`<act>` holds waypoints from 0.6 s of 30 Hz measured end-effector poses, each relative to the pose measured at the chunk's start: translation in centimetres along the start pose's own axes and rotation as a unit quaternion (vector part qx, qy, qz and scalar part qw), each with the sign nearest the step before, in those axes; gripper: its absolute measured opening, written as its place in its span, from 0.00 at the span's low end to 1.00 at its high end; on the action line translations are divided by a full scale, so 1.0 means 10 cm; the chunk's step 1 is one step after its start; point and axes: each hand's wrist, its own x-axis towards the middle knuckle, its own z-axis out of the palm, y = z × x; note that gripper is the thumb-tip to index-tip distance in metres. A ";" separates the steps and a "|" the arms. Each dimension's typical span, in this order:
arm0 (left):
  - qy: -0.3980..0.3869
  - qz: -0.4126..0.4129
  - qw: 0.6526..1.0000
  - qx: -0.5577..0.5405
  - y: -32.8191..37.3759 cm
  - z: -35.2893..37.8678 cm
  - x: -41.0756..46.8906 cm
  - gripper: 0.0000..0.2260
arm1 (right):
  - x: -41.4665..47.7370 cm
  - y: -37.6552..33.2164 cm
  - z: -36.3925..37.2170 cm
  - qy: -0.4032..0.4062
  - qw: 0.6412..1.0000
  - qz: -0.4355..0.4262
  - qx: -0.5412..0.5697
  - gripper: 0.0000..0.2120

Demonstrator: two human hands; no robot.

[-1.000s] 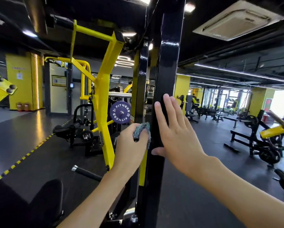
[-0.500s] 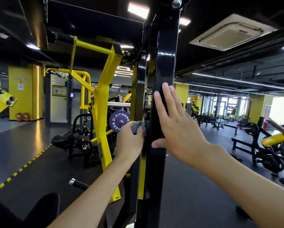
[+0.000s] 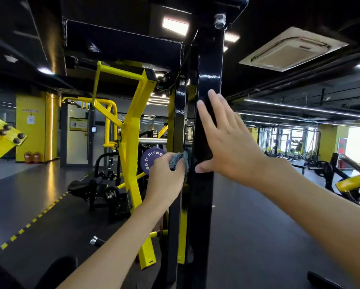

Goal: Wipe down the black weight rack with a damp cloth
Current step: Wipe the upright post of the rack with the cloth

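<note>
While left hand [image 3: 166, 174] grips bunched cloth [image 3: 178, 161] against left edge of black rack upright [image 3: 208, 76], mid-height | right hand [image 3: 227, 147] flat, fingers straight, bracing its front face | progress: mid-wipe, top and base likely undone.

A: Where's the cloth [image 3: 178, 162]?
B: I see it bunched up, grey-blue, pressed against the left edge of the rack post [image 3: 208, 67].
A: And that post?
B: Glossy black, upright.

Left hand [image 3: 164, 176] bare, right hand [image 3: 231, 149] bare; forearms [image 3: 112, 236] bare.
</note>
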 end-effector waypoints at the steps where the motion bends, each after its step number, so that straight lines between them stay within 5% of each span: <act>1: 0.006 0.005 1.000 0.001 0.02 0.00 0.03 0.07 | 0.02 0.03 0.01 -0.014 1.000 -0.003 0.010 0.65; 18: 0.044 0.020 0.998 -0.026 0.29 0.03 0.52 0.07 | 0.08 0.15 0.08 0.032 0.999 -0.005 0.011 0.63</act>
